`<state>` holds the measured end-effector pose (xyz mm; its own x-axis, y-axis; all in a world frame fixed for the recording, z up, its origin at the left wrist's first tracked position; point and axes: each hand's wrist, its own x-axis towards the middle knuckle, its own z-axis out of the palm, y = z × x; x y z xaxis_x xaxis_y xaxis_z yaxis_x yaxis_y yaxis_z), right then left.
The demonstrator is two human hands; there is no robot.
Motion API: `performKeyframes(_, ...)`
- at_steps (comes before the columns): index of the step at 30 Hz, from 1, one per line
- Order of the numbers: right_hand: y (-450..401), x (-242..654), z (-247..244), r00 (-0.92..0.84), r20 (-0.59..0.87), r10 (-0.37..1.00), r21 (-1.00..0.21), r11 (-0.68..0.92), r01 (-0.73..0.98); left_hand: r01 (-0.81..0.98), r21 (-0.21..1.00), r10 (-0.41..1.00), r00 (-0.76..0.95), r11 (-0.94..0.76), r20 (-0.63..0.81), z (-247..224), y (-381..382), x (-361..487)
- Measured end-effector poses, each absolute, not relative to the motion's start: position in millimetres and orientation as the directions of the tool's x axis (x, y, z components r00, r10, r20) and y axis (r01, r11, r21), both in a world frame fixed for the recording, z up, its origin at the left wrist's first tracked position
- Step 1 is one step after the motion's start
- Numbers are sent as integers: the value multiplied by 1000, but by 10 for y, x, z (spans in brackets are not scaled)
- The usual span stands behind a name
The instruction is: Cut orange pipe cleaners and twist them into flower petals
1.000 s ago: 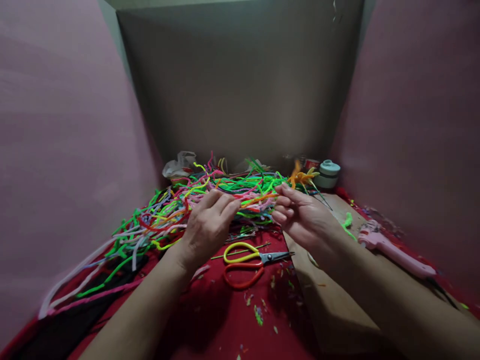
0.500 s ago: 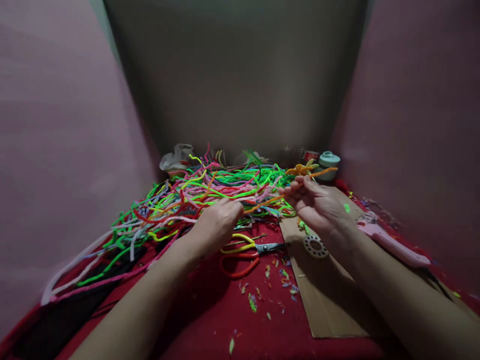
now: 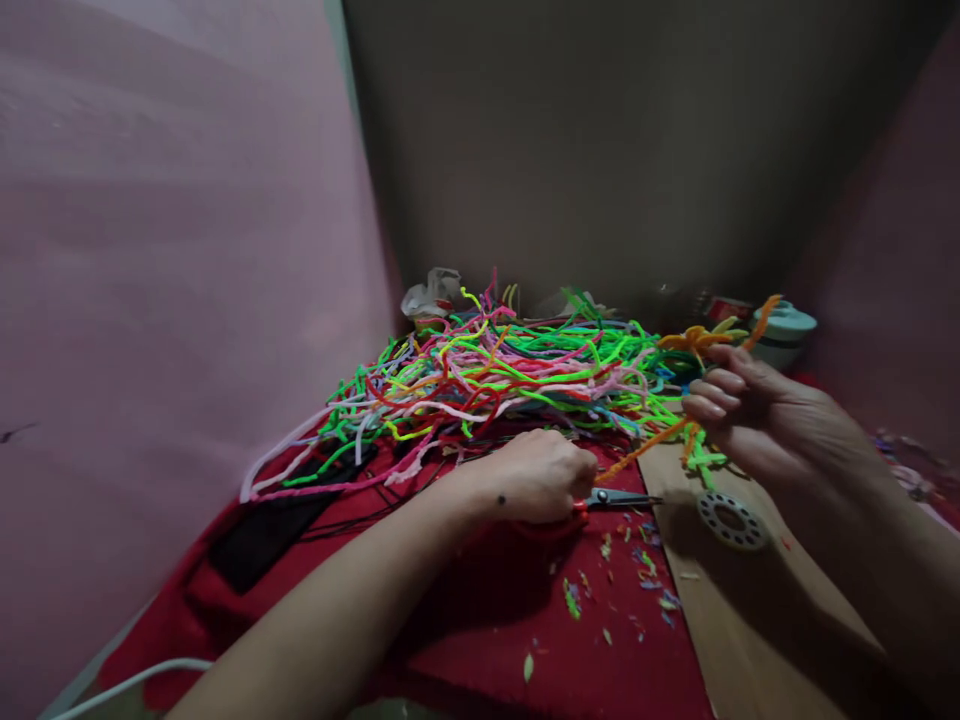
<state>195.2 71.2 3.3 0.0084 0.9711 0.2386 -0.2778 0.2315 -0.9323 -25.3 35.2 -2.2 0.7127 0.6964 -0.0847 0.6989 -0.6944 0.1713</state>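
An orange pipe cleaner (image 3: 646,448) runs slantwise between my two hands. Its lower end is pinched in my left hand (image 3: 551,475), which is closed. My right hand (image 3: 750,400) is closed on the upper part, with a tip sticking up past the fingers. Under my left hand lie scissors (image 3: 616,497); their blades show, pointing right, while the handles are mostly covered. A white ring with holes (image 3: 733,520) lies on the cardboard below my right hand, beside a bright green fuzzy piece (image 3: 703,458).
A large heap of many-coloured pipe cleaners (image 3: 480,375) spreads across the back of the red cloth (image 3: 480,620). Cardboard (image 3: 694,600) lies at the right. Behind stand a pale teal container (image 3: 784,325) and a plastic bag (image 3: 431,295). Fuzzy scraps (image 3: 572,598) dot the cloth.
The view has swung left. My left hand has come down over the scissors' handles, still holding the orange pipe cleaner. The pipe cleaner now slants more steeply, and my right fingers are more curled.
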Motion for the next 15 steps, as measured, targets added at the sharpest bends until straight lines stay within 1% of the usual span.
performKeyframes(2,727,1990,17,16,306,952,-930,302,-209,699,144,693,714,-700,-101,-12,340,-245)
performKeyframes(4,733,2010,20,34,321,946,-927,322,-193,681,102,674,732,-725,-99,-4,316,-232)
performKeyframes(7,705,1993,52,87,219,972,-922,235,-308,655,74,650,756,-752,-78,7,279,-223)
performKeyframes(11,603,1931,105,96,76,993,-853,114,-509,599,59,593,800,-799,-89,17,246,-222)
performKeyframes(15,553,1892,96,112,17,994,-807,79,-585,588,35,585,809,-808,-60,-12,241,-236)
